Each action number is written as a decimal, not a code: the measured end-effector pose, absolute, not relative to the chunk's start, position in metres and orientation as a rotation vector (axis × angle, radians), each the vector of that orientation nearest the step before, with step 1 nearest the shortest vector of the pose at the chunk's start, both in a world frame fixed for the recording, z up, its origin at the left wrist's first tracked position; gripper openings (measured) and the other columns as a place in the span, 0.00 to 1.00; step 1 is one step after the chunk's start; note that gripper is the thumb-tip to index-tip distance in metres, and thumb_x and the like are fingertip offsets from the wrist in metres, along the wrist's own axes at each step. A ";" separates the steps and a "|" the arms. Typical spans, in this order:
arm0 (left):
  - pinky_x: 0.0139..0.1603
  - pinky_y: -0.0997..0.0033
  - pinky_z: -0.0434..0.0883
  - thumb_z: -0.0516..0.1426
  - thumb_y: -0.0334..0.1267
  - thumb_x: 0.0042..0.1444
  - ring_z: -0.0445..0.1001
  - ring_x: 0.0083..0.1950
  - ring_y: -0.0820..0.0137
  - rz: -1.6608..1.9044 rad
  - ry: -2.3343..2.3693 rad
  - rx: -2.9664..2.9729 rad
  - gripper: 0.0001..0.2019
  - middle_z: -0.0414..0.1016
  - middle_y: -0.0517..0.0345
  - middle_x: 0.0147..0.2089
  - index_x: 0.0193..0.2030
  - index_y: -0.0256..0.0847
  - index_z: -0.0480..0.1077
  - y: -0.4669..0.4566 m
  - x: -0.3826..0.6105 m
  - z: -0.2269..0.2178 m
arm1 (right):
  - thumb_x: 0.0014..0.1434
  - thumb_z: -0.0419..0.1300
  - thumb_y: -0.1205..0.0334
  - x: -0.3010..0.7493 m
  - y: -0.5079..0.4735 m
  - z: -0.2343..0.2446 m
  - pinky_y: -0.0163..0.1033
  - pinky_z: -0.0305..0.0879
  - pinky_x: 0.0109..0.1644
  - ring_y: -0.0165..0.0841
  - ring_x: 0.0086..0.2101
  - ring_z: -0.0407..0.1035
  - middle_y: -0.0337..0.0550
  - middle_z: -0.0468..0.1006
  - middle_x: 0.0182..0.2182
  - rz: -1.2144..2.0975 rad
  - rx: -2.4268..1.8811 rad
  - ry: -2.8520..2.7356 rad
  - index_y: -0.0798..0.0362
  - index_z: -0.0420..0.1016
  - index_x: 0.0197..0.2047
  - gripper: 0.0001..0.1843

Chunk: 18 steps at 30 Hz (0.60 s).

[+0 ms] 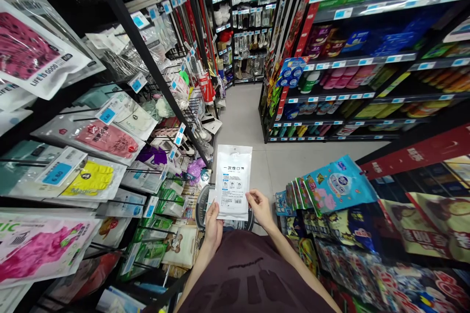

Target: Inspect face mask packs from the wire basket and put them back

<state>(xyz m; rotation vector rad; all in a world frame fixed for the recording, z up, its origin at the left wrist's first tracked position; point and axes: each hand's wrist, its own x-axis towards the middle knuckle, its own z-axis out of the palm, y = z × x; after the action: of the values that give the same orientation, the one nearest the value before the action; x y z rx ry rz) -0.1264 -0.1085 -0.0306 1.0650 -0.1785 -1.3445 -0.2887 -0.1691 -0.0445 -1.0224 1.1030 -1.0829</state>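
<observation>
A white packet of disposable face masks (234, 183) with printed text and small pictures is held upright in front of my body. My left hand (213, 222) grips its lower left edge, thumb on the front. At the right edge my right hand (260, 208) is closed, thumb and fingers pinched on the packet's side. Below and behind the packet is a dark grey shopping basket (200, 210), mostly hidden by the packet and my hands; what lies inside is hard to make out.
On the left, a rack holds bagged gloves (90, 176) on hooks with price tags. Shelves of bottles and pouches (345, 78) stand ahead to the right. Blue wipes packs (338, 183) and snack-like bags (422, 230) hang at near right. A grey floor aisle (242, 112) runs forward between racks.
</observation>
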 end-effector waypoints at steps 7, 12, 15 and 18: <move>0.63 0.55 0.68 0.67 0.47 0.53 0.76 0.57 0.56 -1.342 -0.179 1.082 0.21 0.78 0.45 0.54 0.51 0.37 0.76 -0.111 -0.128 -0.030 | 0.60 0.61 0.44 -0.290 -0.170 -0.042 0.34 0.60 0.28 0.30 0.25 0.62 0.39 0.72 0.26 -1.084 -1.012 1.078 0.54 0.72 0.36 0.19; 0.63 0.57 0.68 0.66 0.46 0.54 0.76 0.56 0.58 -1.348 -0.179 1.076 0.18 0.79 0.46 0.52 0.48 0.37 0.77 -0.111 -0.128 -0.031 | 0.59 0.63 0.45 -0.290 -0.171 -0.041 0.33 0.60 0.28 0.29 0.25 0.63 0.40 0.73 0.26 -1.113 -0.971 1.081 0.54 0.73 0.36 0.19; 0.63 0.59 0.68 0.66 0.45 0.55 0.76 0.56 0.59 -1.340 -0.163 1.086 0.16 0.79 0.47 0.52 0.47 0.38 0.77 -0.111 -0.129 -0.031 | 0.57 0.64 0.44 -0.290 -0.171 -0.041 0.34 0.60 0.27 0.30 0.25 0.63 0.40 0.73 0.25 -1.121 -0.953 1.101 0.54 0.73 0.34 0.20; 0.62 0.58 0.68 0.66 0.45 0.54 0.76 0.57 0.58 -1.340 -0.159 1.099 0.17 0.79 0.46 0.52 0.47 0.37 0.77 -0.111 -0.129 -0.031 | 0.56 0.64 0.44 -0.291 -0.171 -0.040 0.35 0.61 0.27 0.30 0.25 0.63 0.40 0.73 0.25 -1.117 -0.948 1.117 0.54 0.74 0.34 0.20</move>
<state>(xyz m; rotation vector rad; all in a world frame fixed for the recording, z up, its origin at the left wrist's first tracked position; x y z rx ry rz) -0.1293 -0.1106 -0.0307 1.0988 -0.1589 -1.3402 -0.2905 -0.1710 -0.0396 -0.9483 1.1167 -1.1172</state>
